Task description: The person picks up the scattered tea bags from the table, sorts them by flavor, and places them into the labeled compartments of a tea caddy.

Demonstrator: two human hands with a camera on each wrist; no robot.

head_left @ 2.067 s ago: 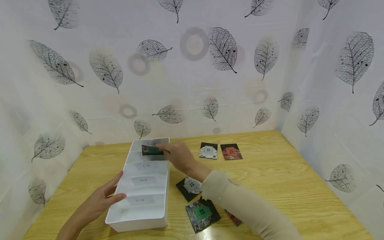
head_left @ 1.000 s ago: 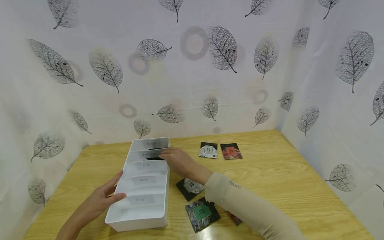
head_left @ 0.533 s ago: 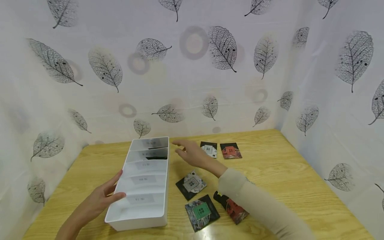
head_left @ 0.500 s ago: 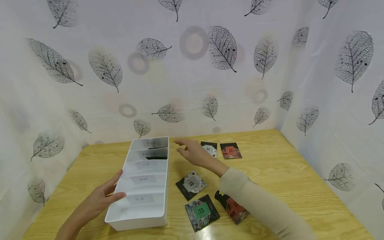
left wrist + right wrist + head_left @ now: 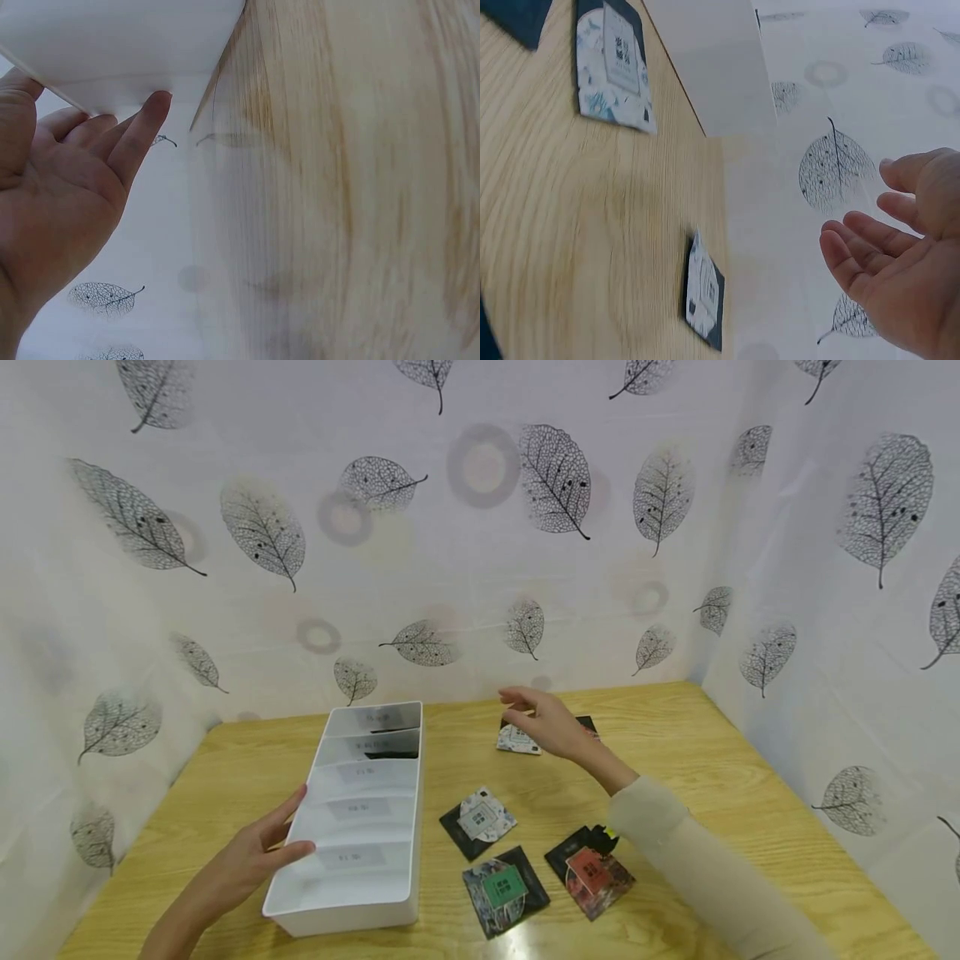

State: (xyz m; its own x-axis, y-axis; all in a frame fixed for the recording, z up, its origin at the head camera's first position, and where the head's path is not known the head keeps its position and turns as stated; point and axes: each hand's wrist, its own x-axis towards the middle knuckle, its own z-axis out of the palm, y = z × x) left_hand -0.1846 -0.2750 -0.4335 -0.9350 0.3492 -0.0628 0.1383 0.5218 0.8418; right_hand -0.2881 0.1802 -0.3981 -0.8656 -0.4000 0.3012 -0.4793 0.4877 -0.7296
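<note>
A long white divided box [image 5: 416, 860] stands on the table, with labels on its dividers. Dark packet edges show in its two farthest compartments. My left hand [image 5: 247, 864] holds the box's left wall, thumb over the rim and fingers against the outside; the left wrist view shows the fingertips touching that wall. My right hand [image 5: 551, 722], holding nothing, hovers over the back of the table with loosely bent fingers. Beneath it lies a black-and-white sachet [image 5: 516, 742], also seen in the right wrist view. A red-and-black sachet [image 5: 589, 725] is mostly hidden behind the hand.
Nearer me, right of the box, lie a white-and-black sachet [image 5: 480, 820], a green-labelled sachet [image 5: 506, 889] and a red-labelled sachet [image 5: 591, 872]. A small black piece with a yellow spot [image 5: 602, 838] sits by the red one. A leaf-patterned curtain [image 5: 480, 568] borders the table [image 5: 675, 777].
The right hand lowered a dark green sachet into the second-farthest compartment and let go. It then moved right, off the box, to above the back sachets. The left hand stayed in place.
</note>
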